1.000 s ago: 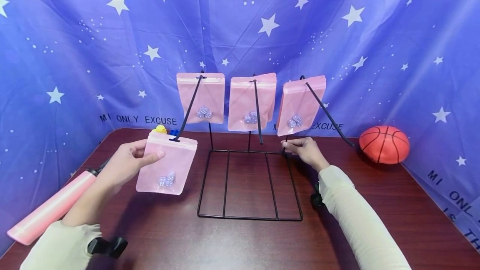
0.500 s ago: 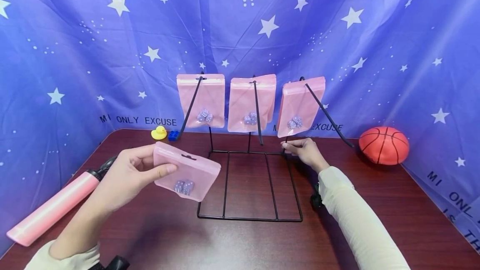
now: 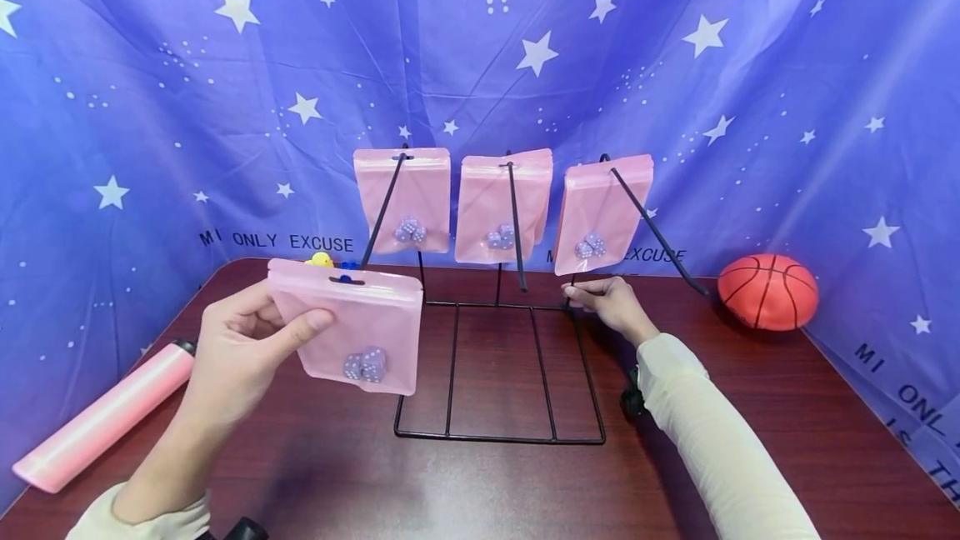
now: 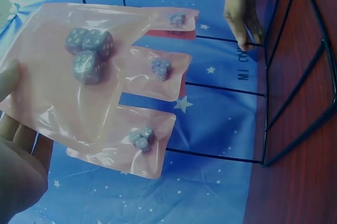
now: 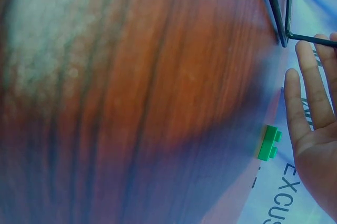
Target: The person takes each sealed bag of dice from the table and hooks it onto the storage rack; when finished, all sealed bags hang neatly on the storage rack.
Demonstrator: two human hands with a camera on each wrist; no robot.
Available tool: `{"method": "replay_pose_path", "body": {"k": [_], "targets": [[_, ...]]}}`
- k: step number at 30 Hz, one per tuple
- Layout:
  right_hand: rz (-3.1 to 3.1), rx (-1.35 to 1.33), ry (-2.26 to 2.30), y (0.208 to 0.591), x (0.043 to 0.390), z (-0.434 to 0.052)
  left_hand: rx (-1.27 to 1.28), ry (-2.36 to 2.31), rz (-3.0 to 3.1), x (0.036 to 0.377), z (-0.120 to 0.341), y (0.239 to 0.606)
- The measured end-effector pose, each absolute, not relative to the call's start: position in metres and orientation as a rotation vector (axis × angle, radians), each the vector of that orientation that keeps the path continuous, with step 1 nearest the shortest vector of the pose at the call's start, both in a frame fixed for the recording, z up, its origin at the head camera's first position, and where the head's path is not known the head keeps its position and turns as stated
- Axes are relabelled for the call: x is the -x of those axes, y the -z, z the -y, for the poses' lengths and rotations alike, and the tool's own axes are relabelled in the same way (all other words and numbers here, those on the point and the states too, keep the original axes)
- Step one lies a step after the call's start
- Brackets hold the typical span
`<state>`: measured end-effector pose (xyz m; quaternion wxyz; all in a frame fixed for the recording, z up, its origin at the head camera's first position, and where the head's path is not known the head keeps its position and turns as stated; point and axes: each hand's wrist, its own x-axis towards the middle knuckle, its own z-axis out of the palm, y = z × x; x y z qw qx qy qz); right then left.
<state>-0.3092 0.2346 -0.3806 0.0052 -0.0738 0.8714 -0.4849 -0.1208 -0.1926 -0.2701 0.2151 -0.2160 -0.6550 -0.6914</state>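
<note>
Counted around the black wire rack [image 3: 498, 373]

Four pink dice pouches [image 3: 356, 327]: three hanging on it, one held left of it; one basketball [image 3: 768, 291] to its right.

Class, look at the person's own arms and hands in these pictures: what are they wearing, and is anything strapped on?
Both hands, left hand and right hand, are bare, with no gloves. Each arm wears a long cream sleeve. A black strapped device shows at the right wrist, and another at the left wrist.

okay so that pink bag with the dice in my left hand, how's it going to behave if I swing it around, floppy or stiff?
Probably floppy: the pink bag is thin glossy film that wrinkles in the left wrist view. It is likely bottom-heavy, since the dice sit low and loose and may slide and tilt it. The shiny plastic could slip in the left hand, which grips one edge.
</note>
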Motion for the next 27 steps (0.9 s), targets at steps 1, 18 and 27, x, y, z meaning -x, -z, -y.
{"method": "replay_pose_path", "body": {"k": [1,18,27], "targets": [[-2.729,0.23,1.52,0.38,0.309,-0.235,0.596,1.923,1.812,0.121,0.192,0.27],[-2.737,0.221,1.512,0.38,0.309,-0.234,0.532,1.963,1.786,0.125,0.18,0.272],[-2.735,0.245,1.513,0.379,0.307,-0.236,0.476,1.962,1.821,0.133,0.174,0.272]]}}
